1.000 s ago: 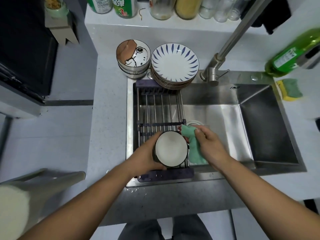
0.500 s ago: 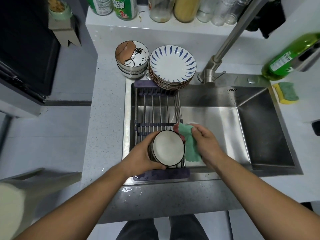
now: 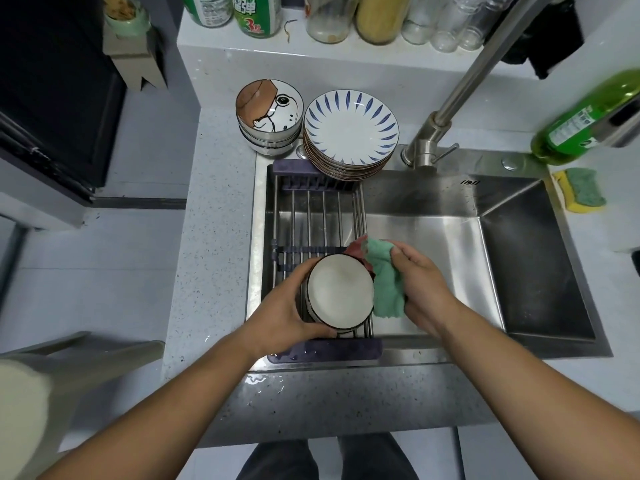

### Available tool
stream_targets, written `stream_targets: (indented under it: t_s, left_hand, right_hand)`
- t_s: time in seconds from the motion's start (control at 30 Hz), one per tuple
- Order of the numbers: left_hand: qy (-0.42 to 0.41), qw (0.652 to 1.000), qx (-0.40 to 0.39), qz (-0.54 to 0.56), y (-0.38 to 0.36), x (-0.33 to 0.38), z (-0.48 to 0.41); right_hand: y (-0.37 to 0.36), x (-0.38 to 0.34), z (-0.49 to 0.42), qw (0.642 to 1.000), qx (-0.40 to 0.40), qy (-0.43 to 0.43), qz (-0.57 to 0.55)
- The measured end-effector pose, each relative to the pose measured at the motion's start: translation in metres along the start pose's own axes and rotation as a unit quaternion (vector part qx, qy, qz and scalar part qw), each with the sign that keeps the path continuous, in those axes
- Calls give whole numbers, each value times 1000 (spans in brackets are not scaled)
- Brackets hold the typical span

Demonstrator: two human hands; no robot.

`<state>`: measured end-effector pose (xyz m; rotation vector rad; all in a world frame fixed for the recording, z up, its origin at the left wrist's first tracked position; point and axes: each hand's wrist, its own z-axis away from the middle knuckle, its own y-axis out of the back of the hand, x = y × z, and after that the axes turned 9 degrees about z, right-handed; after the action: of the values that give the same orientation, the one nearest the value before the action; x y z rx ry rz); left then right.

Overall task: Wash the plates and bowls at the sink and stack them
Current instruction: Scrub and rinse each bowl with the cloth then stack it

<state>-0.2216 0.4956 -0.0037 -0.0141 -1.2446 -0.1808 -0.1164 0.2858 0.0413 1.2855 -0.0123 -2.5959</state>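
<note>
1. While the left hand (image 3: 287, 306) is gripping a white bowl (image 3: 341, 294) by its rim over the drying rack (image 3: 311, 216) at the near left of the sink (image 3: 433, 237), the right hand (image 3: 420, 285) is clutching a green cloth (image 3: 386, 282) bunched against the bowl's edge.
2. Going by that, I am judging the wiping of this bowl to be under way, not finished.
3. Behind the sink, a stack of blue-patterned plates (image 3: 351, 129) and a stack of cartoon bowls (image 3: 268, 109) are sitting side by side on the tabletop (image 3: 214, 237); whether those are washed or waiting, I cannot tell.
4. No water is running from the tap (image 3: 427, 143), so rinsing and stacking this bowl are probably lying ahead.
</note>
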Motion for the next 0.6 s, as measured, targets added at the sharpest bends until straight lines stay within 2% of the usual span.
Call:
stream_targets:
  t_s: [0.13, 0.37, 0.47, 0.53, 0.6]
  left_hand:
    - [-18, 1000, 0, 14, 7, 20, -2]
    - [-24, 996, -61, 66, 8, 84, -18]
    - [-10, 990, -63, 130, 1, 115, -24]
    - [-9, 987, -41, 154, -7, 133, -29]
    - [-31, 991, -32, 124, -19, 152, -35]
  right_hand:
    - [6, -22, 5, 999, -1, 0, -54]
    - [35, -70, 23, 995, 0, 35, -92]
    - [54, -89, 30, 992, -10, 64, -107]
    - [68, -103, 38, 992, -18, 89, -89]
    - [85, -117, 47, 993, 0, 115, -40]
